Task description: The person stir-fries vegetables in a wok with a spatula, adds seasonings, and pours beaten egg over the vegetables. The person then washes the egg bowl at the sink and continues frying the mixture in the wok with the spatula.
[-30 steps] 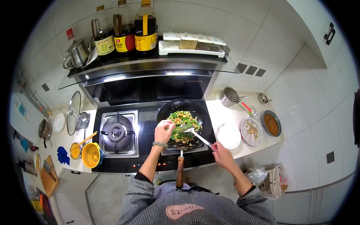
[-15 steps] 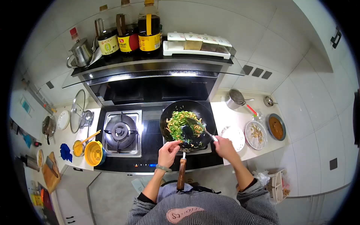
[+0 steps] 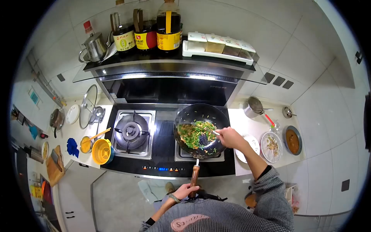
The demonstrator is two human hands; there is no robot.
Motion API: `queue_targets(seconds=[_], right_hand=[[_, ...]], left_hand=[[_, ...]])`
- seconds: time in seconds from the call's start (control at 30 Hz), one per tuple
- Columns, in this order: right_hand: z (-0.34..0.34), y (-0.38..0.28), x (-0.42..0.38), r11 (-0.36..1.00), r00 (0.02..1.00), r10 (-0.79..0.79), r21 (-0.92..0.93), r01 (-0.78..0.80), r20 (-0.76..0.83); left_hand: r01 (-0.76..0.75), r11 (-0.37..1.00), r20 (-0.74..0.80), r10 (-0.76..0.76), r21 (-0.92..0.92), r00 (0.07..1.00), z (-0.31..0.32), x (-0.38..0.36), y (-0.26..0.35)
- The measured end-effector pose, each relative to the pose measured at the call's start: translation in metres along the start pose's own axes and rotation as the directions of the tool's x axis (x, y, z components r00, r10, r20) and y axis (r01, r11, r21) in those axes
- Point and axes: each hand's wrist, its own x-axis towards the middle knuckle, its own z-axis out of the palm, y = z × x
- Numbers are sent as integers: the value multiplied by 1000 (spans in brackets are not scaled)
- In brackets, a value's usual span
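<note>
The round black wok [image 3: 201, 129] sits on the right burner of the stove [image 3: 162, 154], heaped with glossy green strips; the right hand [image 3: 228, 137], at the wok's right rim, has its fingers clamped on a spatula [image 3: 206, 137] whose dark blade seems buried in the food; the left hand [image 3: 185, 190] wraps loosely around the end of the wok's wooden handle [image 3: 194, 178], below the stove's front edge; a white plate [image 3: 250, 145] lies on the table right of the wok.
</note>
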Motion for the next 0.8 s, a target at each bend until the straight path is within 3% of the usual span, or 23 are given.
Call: queue_targets(seconds=[0.03,0.1,0.23,0.3,0.4,0.5,0.53,0.6,0.67,0.73,0.8], right_hand=[[-6,-9,-12,1000,1000,1,1,-1,4],[-24,-24,-40,983,1000,-14,-183,17,18],[-66,-32,-92,977,1000,29,-213,-27,4],[-65,-35,-107,949,965,215,-264,-170,150],[-25,-30,-93,959,983,185,-215,-182,-7],[-57,-30,-114,958,985,163,-232,-171,-52],[-70,-36,-122,958,985,162,-231,-170,-52],[-90,-46,-136,909,942,329,-290,-299,62],[-61,-31,-127,921,950,309,-261,-288,41],[-22,-14,-106,952,975,203,-216,-218,-86],[-18,-1,-95,952,967,235,-179,-249,-97]], left_hand=[[27,997,3,-27,-67,1000,0,2,-3],[2,998,-30,-4,-62,1000,1,3,-7],[-8,1000,-81,9,15,997,0,10,-18],[-6,1000,-97,7,20,995,0,13,-24],[13,1000,-102,-12,16,995,3,5,-12],[-8,1000,-133,9,9,991,3,8,-14],[-34,999,-164,35,6,986,4,7,-16],[-53,999,-165,51,-5,985,5,6,-13],[-70,997,-159,66,-16,985,6,3,-7],[-21,1000,-147,18,-15,989,6,0,-3],[-53,998,-146,50,-18,988,8,0,-10]])
